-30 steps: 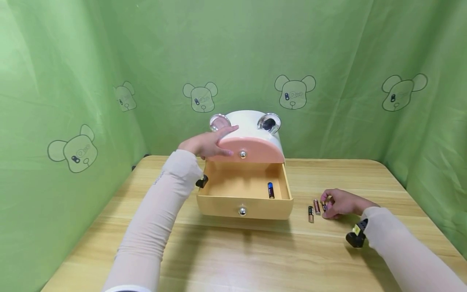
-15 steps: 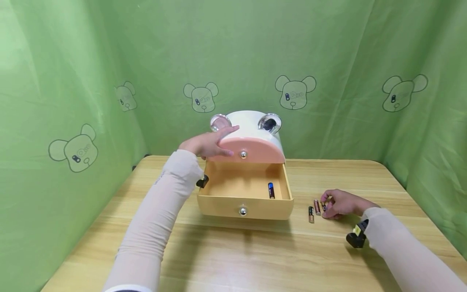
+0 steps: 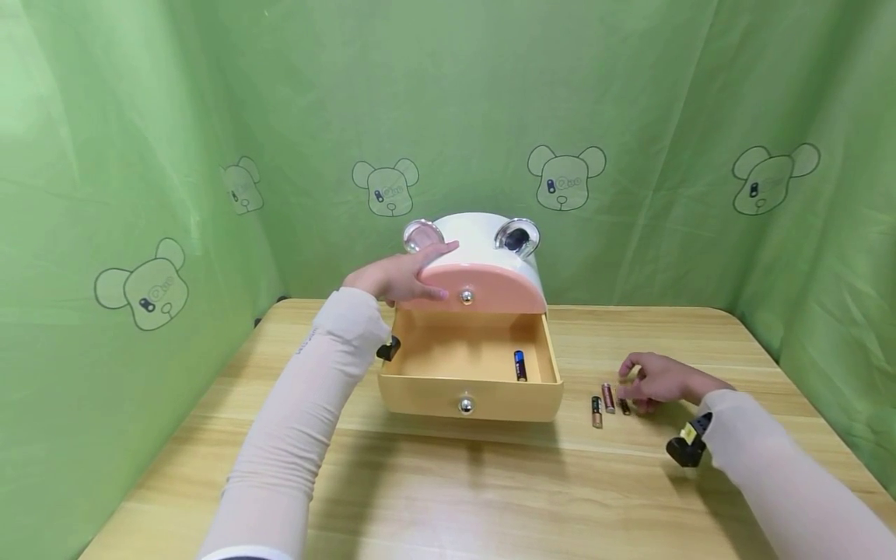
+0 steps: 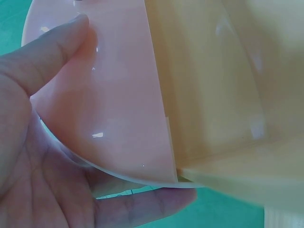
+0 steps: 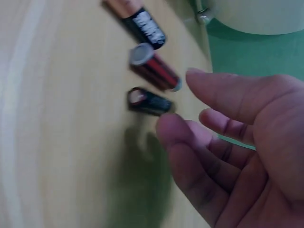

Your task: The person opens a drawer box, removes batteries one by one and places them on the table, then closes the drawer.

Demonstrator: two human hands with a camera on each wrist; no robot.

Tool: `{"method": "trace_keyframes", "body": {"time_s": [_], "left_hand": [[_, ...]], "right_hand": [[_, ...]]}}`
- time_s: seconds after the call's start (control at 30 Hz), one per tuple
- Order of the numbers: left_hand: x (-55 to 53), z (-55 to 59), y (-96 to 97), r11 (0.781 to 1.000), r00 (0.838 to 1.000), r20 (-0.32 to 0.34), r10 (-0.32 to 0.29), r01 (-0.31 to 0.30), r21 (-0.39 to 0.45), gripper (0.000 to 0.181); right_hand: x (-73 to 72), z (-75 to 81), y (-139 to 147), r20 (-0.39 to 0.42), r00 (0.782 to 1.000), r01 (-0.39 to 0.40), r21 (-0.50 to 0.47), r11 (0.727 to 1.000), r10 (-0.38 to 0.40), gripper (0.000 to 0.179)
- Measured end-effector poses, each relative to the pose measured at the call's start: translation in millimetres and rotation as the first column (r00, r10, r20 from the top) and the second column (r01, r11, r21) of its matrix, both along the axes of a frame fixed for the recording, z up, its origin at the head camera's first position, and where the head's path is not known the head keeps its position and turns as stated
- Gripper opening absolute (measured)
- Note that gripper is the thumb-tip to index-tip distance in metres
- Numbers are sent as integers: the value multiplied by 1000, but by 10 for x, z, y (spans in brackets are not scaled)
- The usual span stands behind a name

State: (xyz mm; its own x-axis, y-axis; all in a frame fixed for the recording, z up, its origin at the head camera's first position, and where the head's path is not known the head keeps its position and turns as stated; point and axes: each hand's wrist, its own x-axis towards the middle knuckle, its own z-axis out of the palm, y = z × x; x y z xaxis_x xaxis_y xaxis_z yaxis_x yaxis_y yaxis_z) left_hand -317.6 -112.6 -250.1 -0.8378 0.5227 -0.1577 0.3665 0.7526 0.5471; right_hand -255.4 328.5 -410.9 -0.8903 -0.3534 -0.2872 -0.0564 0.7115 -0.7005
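My left hand (image 3: pixel 399 276) rests on the left side of a white and pink frog-shaped drawer cabinet (image 3: pixel 483 276). In the left wrist view its thumb lies straight on the pink front, and the other fingers reach along the outer side. Below, the yellow drawer (image 3: pixel 420 397) is pulled out, with a blue and black battery (image 3: pixel 520 365) inside at the right. On the table, my right hand (image 3: pixel 661 379) hovers with parted fingers beside a small dark battery (image 3: pixel 624 405). A red battery (image 5: pixel 156 71) and a black and copper battery (image 5: pixel 145 26) lie alongside.
A wooden table (image 3: pixel 462 498) carries everything. Green curtains (image 3: pixel 462 93) with bear-head prints enclose it at the back and sides. Two round silver-rimmed eyes (image 3: pixel 517 237) stick up from the cabinet top. Black wrist cameras (image 3: pixel 686 449) sit at the sleeve cuffs.
My right hand has let go of the small dark battery and drawn slightly back and up, its fingers parting. The left hand and drawer have not moved.
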Motion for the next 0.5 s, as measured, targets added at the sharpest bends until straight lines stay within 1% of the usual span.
{"method": "trace_keyframes", "body": {"time_s": [0.1,0.23,0.37,0.5], "left_hand": [[-6,-6,-1,1000,1000,-6,-9,9,0,87],[-14,-10,-4,1000,999,-24,-29,29,-3,88],[-13,-5,-4,999,999,-30,-32,32,-4,88],[-9,3,-2,999,999,-40,-32,31,-11,89]], "right_hand": [[-19,99,-25,-21,1000,17,-8,1000,-17,38],[-50,254,-84,-31,999,32,-62,998,-34,43],[-64,442,-169,-60,998,8,-105,994,-14,43],[-42,653,-308,-99,995,-33,-130,991,21,41]]}}
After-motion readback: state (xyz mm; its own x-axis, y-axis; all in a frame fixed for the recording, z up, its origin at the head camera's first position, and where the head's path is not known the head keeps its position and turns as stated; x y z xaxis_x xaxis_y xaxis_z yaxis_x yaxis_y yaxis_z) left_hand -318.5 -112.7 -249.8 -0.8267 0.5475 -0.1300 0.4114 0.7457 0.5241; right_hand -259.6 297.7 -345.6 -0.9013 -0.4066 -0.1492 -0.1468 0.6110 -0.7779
